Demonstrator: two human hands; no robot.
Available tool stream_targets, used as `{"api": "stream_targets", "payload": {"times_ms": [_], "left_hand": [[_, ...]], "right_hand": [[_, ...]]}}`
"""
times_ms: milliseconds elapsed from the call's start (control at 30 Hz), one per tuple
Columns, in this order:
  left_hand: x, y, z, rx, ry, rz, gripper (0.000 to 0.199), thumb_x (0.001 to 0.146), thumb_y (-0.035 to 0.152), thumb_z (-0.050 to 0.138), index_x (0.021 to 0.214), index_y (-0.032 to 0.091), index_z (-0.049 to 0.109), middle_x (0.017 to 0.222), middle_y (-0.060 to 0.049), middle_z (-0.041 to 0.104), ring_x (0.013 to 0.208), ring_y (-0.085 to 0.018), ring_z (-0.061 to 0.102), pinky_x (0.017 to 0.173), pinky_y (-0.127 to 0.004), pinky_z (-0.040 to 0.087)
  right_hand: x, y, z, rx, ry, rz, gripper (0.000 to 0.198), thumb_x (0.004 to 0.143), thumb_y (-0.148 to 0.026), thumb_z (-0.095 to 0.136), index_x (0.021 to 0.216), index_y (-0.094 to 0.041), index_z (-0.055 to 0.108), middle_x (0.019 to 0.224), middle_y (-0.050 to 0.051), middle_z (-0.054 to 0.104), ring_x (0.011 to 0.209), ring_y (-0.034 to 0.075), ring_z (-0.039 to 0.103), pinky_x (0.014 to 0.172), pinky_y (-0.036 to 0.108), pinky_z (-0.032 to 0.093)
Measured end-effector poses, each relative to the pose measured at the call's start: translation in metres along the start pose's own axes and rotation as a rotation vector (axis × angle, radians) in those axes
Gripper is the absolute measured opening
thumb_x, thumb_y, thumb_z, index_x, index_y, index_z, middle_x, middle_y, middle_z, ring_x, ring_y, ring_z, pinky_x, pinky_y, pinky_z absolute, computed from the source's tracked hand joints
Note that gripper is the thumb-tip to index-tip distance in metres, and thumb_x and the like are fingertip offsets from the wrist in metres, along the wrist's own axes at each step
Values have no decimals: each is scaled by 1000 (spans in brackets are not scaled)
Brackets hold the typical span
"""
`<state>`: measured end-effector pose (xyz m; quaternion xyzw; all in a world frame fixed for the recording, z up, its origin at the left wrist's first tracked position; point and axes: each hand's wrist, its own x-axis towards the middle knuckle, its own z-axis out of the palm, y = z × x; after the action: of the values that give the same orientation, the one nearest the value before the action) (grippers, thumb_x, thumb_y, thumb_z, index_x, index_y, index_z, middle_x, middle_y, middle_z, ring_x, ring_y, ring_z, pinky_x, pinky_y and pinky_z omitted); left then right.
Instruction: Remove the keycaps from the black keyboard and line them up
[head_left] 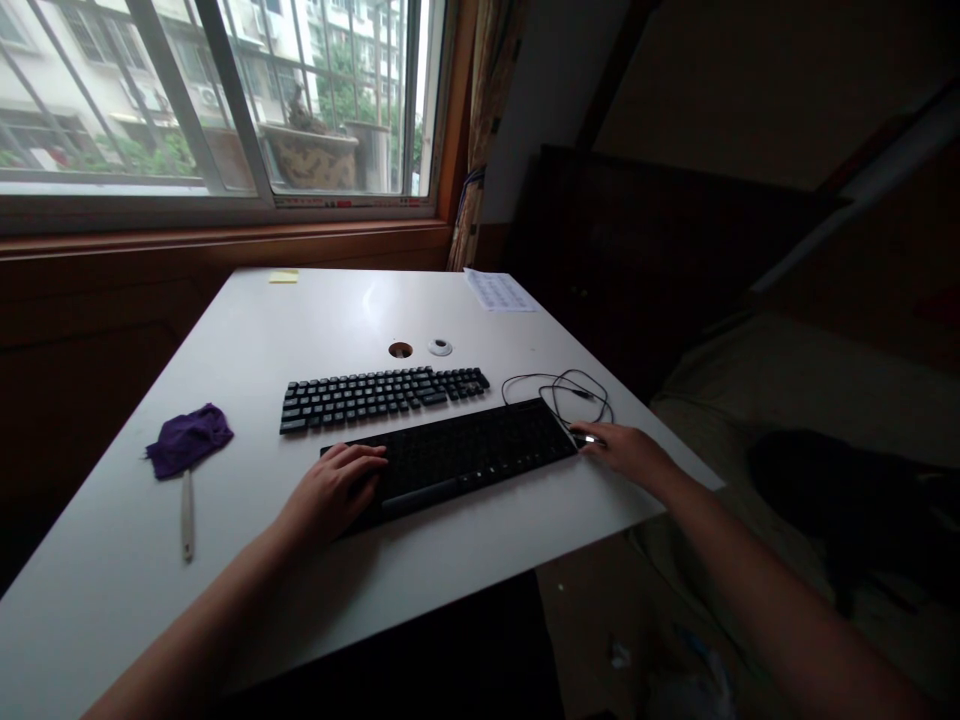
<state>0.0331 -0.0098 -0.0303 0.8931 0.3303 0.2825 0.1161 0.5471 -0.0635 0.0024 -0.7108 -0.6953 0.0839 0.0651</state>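
Shiny slim tool [590, 439] in right hand [609, 450], oblong keyboard [465, 452]

There's a little yellow note [283, 276] by the far left corner of the white surface [337, 310], and a sheet of paper [500, 291] lies at the far right. A round hole [400, 350] goes into the top, with a white ring [433, 349] next to it. A fat pot [311, 160] stands outside the big window [234, 100], and a curtain [484, 110] hangs beside the glass. Over on the right, something dark [810, 490] lies on a bed [720, 375].
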Motion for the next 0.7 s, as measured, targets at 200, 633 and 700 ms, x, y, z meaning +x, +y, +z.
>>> {"api": "stream_targets", "payload": {"times_ms": [200,633,700], "left_hand": [[-1,-2,0,0,-20,6,24,92,17,55,111,22,68,123,-7,69,103,-24,64,92,-43,52],[-3,-1,0,-38,-12,24,17,90,17,58,103,23,68,122,-6,69,103,-23,63,90,-41,53],[-4,-1,1,-46,-21,24,17,90,17,58,103,23,68,122,-6,68,103,-22,63,90,-41,53]], "right_hand": [[23,-27,-21,97,164,-128,39,83,-29,68,121,-29,67,120,5,68,109,26,64,96,36,49],[128,-99,14,-105,47,-296,37,85,-28,71,123,-29,67,113,4,64,91,18,65,74,25,47],[129,-97,17,-117,26,-301,38,86,-28,70,123,-29,66,114,4,64,93,19,65,72,24,46]]}}
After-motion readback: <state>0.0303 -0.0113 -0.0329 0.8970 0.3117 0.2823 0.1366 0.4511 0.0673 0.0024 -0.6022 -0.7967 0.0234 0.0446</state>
